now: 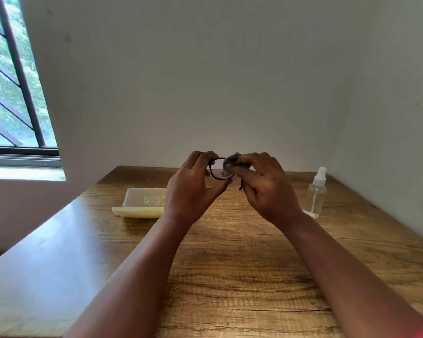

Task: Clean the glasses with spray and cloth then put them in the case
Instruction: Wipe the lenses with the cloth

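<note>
Above the wood table (230, 264), your left hand (193, 189) pinches the glasses (219, 169) while your right hand (266, 186) pinches the cloth (231, 159) against them.

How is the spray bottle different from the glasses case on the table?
The spray bottle stands upright and tall, while the glasses case lies flat and long. The spray bottle is clear, so you can see through it; the glasses case is pale cream with printed writing inside its lid. The spray bottle's top is on, but the glasses case lies open. Both rest on the wooden table, and neither hand touches them.
</note>
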